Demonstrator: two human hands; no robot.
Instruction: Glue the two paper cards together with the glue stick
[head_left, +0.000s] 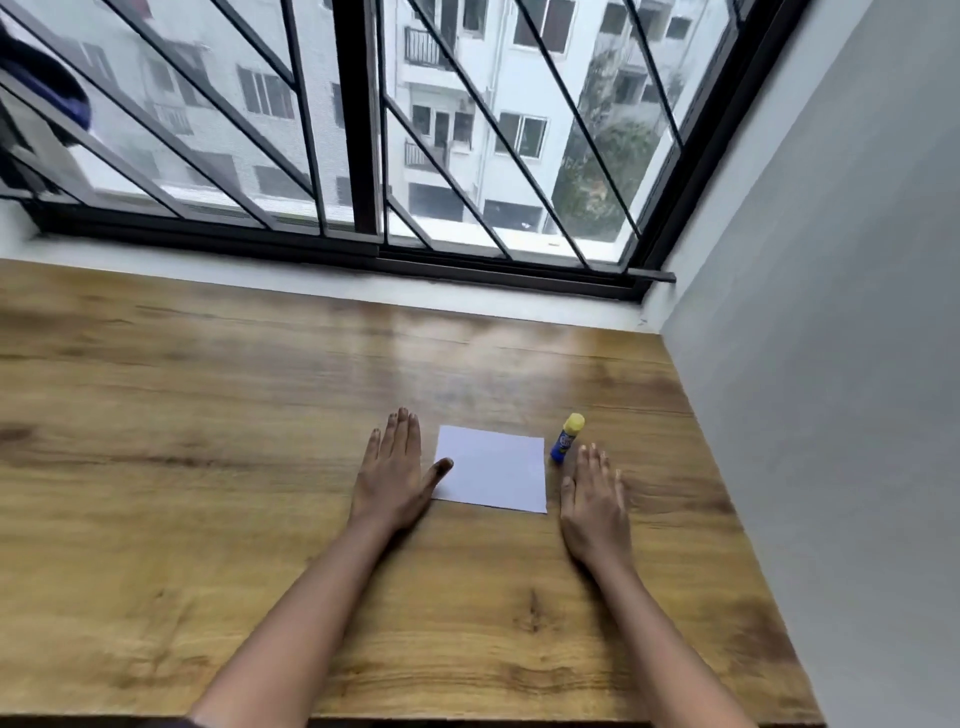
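A pale white paper card lies flat on the wooden table; only one card face shows, and I cannot tell whether a second lies under it. A glue stick with a blue body and a yellow cap stands upright just off the card's far right corner. My left hand lies flat on the table left of the card, fingers straight, its thumb tip resting on the card's left edge. My right hand lies flat to the right of the card, fingers straight, fingertips close to the glue stick's base.
A barred window runs along the table's far edge above a white sill. A grey wall borders the table on the right. The table's near edge is at the bottom of the view.
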